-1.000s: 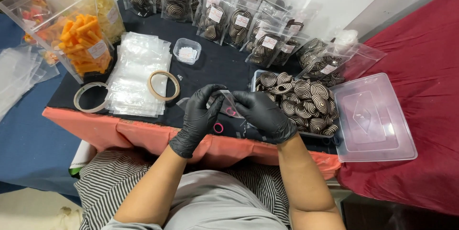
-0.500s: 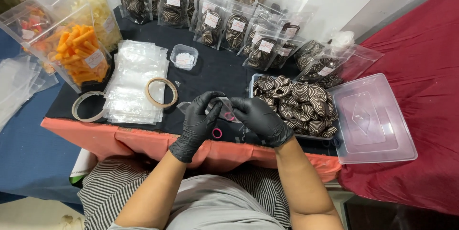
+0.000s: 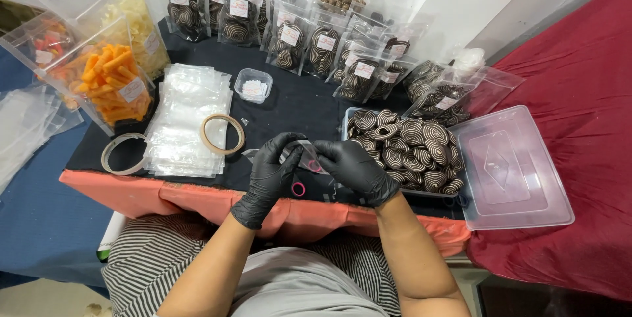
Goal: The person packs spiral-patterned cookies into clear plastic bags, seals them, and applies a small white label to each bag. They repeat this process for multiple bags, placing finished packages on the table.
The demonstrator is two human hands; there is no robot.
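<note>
So right at the near edge of the black-covered table, both hands are up on one small clear plastic pouch; the left hand in a black glove has its fingers curled and pinching the pouch's left side, and the right hand in a black glove is pinched on the right side, so neither is loose; looks to me like the bag-opening step, mouth being teased apart before anything goes in, and the next move would call for keeping one side pinned while a free hand goes to the sweets, though that's my read; the pouch sits just above the table's near edge, about mid-width, long axis running roughly left to right between the two grips; which end is the mouth I honestly can't tell, it's too see-through; a small pink ring lies on the cloth just under the hands; a bit further in on the right is the clear rectangular tub of brown-and-cream spiral biscuits, with its clear plastic lid lying off the table's right edge on the red cloth; to the left, a stack of flat clear bags with a tan tape roll resting at its right side; along the far edge stand rows of filled clear packets of spiral biscuits.
</note>
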